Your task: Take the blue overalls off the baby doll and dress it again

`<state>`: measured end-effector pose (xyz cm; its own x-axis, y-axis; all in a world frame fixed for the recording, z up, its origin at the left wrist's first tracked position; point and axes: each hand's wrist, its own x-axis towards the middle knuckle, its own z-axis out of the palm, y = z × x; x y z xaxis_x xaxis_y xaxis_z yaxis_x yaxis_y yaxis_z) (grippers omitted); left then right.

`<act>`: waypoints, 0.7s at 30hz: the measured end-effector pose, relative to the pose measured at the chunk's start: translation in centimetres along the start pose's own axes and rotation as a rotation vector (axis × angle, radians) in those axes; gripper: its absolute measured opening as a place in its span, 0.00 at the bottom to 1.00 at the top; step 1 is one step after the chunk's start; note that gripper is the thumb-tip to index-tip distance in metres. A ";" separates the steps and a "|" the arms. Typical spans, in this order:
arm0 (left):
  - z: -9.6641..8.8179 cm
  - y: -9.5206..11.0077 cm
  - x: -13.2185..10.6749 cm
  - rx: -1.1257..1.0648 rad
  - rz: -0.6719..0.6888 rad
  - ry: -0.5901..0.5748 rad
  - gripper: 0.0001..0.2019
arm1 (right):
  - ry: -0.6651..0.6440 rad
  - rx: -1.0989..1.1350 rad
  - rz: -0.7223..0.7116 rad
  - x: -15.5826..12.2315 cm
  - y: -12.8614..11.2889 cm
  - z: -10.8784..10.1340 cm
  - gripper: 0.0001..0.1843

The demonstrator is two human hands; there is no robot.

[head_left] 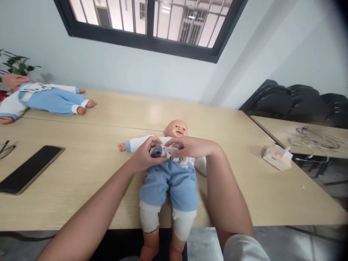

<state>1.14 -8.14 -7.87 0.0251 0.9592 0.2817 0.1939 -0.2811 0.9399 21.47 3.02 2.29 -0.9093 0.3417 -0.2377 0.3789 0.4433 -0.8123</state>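
Observation:
A baby doll (170, 181) lies on its back in front of me, its lower legs hanging past the table's near edge. It wears a white printed top (178, 158) and light blue trousers with white cuffs. My left hand (149, 152) is closed at the doll's chest, thumb and fingers around a dark blue bunched piece (157, 151) that looks like cloth. From the other side my right hand (187, 146) pinches the front of the white top, just under the doll's chin. Part of the top is hidden behind my fingers.
Another doll (54, 98) in similar clothes lies at the far left, near a green plant (17, 63). A black phone (29, 168) and glasses (5, 149) are at the left. A tissue pack (277, 157) sits right, before tangled cables (315, 139) and stacked black chairs (288, 99).

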 end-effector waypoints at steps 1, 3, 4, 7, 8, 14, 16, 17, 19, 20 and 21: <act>-0.4 0.0 -0.1 -0.059 -0.012 0.005 0.24 | 0.006 -0.021 -0.029 -0.2 -0.1 -0.1 0.20; -1.1 -0.1 -0.2 -0.139 -0.019 0.059 0.20 | 0.056 -0.076 -0.072 -0.7 -0.6 -0.3 0.19; -1.5 -0.2 -0.3 -0.149 -0.003 0.099 0.18 | 0.090 -0.109 -0.080 -1.0 -0.8 -0.4 0.18; -2.3 -0.3 -0.3 -0.039 0.061 0.121 0.17 | 0.176 -0.192 -0.063 -1.6 -1.5 -0.3 0.13; -2.5 -0.3 -0.3 0.036 0.071 0.100 0.18 | 0.189 -0.212 -0.058 -1.6 -1.6 -0.2 0.11; -2.9 -0.5 0.3 0.419 0.109 0.177 0.08 | 0.172 -0.291 -0.044 -1.1 -1.2 0.1 0.02; -2.7 -0.6 0.3 0.442 0.117 0.323 0.05 | 0.227 -0.357 -0.032 -0.8 -1.1 0.5 0.02; -2.5 -0.7 0.3 0.454 0.118 0.377 0.04 | 0.271 -0.398 -0.036 -0.7 -1.2 0.8 0.03; -2.2 -0.7 0.3 0.473 0.120 0.392 0.05 | 0.373 -0.477 -0.059 -0.3 -1.4 1.5 0.07; -2.1 -0.7 0.3 0.474 0.124 0.363 0.06 | 0.419 -0.513 -0.073 -0.2 -1.6 1.8 0.08; -2.0 -0.7 0.3 0.471 0.129 0.322 0.08 | 0.453 -0.544 -0.088 -0.1 -1.7 2.1 0.09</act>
<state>-0.97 -7.74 -8.02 -0.2076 0.8396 0.5019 0.6261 -0.2802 0.7277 20.51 0.47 2.57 -0.8241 0.5442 0.1573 0.4473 0.7955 -0.4089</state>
